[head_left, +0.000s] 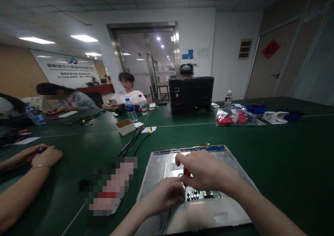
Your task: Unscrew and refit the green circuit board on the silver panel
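Observation:
A flat silver metal panel point(198, 215), like the back of a display, lies on the table before me, with a blue circuit strip point(216, 148) along its far edge. In its middle a green circuit board point(194, 195) with small components is partly covered by my hands. My right hand point(203, 170) is closed around the red and black handle of a screwdriver point(186, 171), held upright over the board. Low beside the board's left end, my left hand point(167, 196) has its fingers curled together near the screwdriver's lower end. What those fingers pinch is hidden.
Black cables point(133, 140) run left of the panel, by a small open box point(125, 127). A black computer case point(191, 96) stands at the back, with a bag of red parts point(232, 117) to its right. At left, a co-worker's hands point(47, 157) rest over the table.

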`<state>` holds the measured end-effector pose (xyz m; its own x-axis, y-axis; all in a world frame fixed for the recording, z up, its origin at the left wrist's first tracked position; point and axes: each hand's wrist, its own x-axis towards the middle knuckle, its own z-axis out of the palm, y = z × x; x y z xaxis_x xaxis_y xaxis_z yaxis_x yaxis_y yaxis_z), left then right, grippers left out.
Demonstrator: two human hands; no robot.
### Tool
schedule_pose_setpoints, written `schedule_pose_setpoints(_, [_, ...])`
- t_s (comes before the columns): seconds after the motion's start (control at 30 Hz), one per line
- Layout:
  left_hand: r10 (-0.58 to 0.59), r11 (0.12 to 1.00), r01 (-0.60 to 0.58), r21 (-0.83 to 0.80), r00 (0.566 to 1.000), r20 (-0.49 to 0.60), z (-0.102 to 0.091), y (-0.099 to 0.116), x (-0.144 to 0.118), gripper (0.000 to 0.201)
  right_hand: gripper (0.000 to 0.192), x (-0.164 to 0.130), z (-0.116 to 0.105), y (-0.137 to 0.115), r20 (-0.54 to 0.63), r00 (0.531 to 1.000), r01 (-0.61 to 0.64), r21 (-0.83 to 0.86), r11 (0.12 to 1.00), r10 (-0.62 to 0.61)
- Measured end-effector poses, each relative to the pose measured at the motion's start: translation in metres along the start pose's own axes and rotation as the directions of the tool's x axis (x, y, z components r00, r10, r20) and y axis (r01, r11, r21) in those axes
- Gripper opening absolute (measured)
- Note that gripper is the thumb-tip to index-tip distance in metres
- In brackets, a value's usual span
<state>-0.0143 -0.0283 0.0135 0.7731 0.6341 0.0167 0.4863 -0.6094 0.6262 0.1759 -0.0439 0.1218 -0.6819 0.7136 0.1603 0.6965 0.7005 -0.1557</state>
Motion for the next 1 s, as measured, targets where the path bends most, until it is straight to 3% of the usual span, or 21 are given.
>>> schedule_pose_setpoints(0.6, [0.004,0.999,-0.004,-0.033,1.0,-0.014,0.001,-0.003,-0.002,0.019,0.034,-0.003,-0.001,0.002,0.011,0.998,0.055,0.041,0.998,-0.056])
schedule_pose_setpoints(0.93, [-0.012,1.0,0.012,0.004,1.0,-0.001,-0.001,0.002,-0.003,0.014,0.031,0.001,0.0,-0.001,0.008,0.999,-0.035,-0.049,0.998,0.036])
schedule_pose_setpoints(1.0, [-0.029,1.0,0.029,0.004,0.999,-0.039,-0.001,0.006,-0.005,0.016,0.032,0.002,0.001,0.0,0.0,0.999,-0.042,-0.062,0.997,0.042])
